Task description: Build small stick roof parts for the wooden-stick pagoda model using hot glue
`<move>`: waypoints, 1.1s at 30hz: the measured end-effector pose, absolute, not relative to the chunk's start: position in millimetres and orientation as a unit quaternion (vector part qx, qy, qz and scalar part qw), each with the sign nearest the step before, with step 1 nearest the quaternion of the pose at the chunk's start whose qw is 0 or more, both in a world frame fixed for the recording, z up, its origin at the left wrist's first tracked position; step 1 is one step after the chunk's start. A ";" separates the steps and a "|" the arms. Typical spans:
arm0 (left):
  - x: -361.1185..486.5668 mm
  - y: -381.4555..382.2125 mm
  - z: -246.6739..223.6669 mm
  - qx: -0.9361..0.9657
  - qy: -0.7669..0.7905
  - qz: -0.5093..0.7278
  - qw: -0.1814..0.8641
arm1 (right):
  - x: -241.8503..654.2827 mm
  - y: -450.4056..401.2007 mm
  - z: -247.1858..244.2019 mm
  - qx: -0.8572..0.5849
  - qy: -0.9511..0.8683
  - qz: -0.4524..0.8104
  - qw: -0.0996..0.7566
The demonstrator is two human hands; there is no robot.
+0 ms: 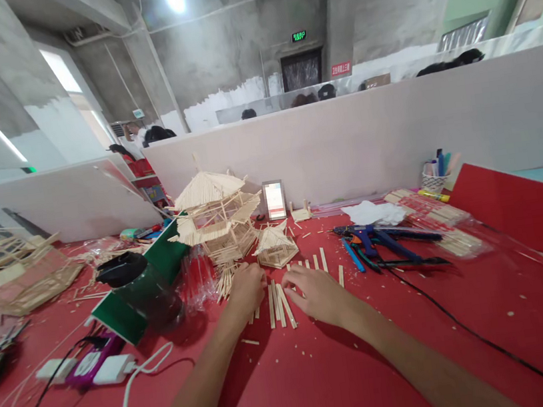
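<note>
Flat wooden sticks (276, 304) lie side by side on the red tabletop between my two hands. At their left, my left hand (249, 289) is closed with its fingers curled down; what they hold, if anything, is hidden. My right hand (311, 291) rests just right of the sticks, its bent fingers apart, with nothing visible in them. Beyond my hands stands a small wooden stick pavilion (276, 248). Behind it to the left rises a larger tiered stick pagoda (217, 218). A bundle of thin sticks (226, 280) lies beside my left hand.
A dark bottle (139, 286) and a green board (164, 252) stand left, near a power strip (94, 360) with cables. At right lie a glue gun (367, 237), pliers (409, 251), white tissue (374, 213) and bagged sticks (458, 238). A white partition (344, 146) closes the back.
</note>
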State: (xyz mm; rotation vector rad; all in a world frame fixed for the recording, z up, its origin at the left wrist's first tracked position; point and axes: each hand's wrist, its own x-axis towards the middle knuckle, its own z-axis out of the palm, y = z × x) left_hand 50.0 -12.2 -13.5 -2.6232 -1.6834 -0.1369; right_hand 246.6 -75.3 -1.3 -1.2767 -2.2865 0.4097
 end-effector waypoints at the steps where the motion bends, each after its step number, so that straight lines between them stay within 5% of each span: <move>1: 50.5 -12.8 -14.3 -0.841 -0.539 -0.042 0.014 | 247.3 -74.8 -1.6 -0.468 -0.836 0.150 0.244; 33: 43.7 -63.5 -0.5 -0.844 -0.535 0.009 -0.044 | 252.6 -68.2 -4.9 -0.474 -0.841 0.134 0.225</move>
